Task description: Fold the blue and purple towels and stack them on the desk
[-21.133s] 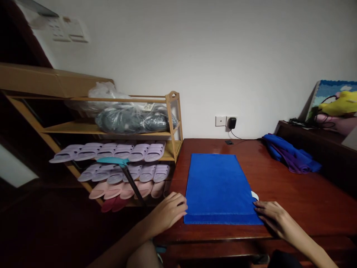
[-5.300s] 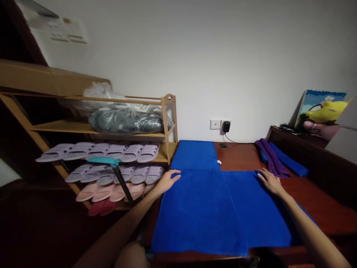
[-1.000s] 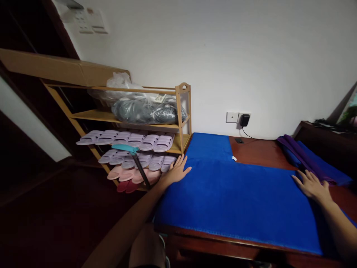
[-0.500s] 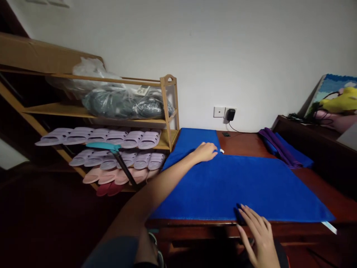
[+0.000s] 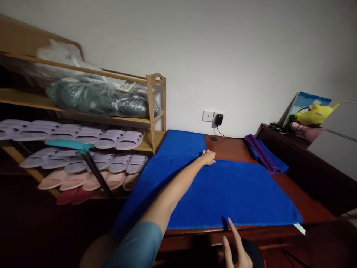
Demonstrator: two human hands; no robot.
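Observation:
A large blue cloth (image 5: 228,193) lies flat on the reddish-brown wooden table (image 5: 231,149), its stitched front edge along the table's front. A blue section (image 5: 182,141) reaches back to the wall at the left; I cannot tell whether it is a separate cloth. My left hand (image 5: 208,157) rests palm down at the cloth's back edge, beside the inner corner, fingers stretched out. My right hand (image 5: 238,251) is at the front edge, partly out of view, with its thumb and a finger apart and nothing between them. A white tag (image 5: 300,228) sticks out at the front right corner.
Folded purple and blue cloths (image 5: 263,156) lie at the table's right. At the left stands a wooden rack (image 5: 151,108) with several slippers (image 5: 131,138) and a plastic-wrapped bundle (image 5: 97,96). A teal-topped handle (image 5: 69,145) stands before it. A black adapter (image 5: 219,119) is plugged into the wall.
The view has shifted right. My left hand's fingers have stretched out from a more curled pose at the cloth's back edge. My right hand has dropped lower, off the cloth's front edge.

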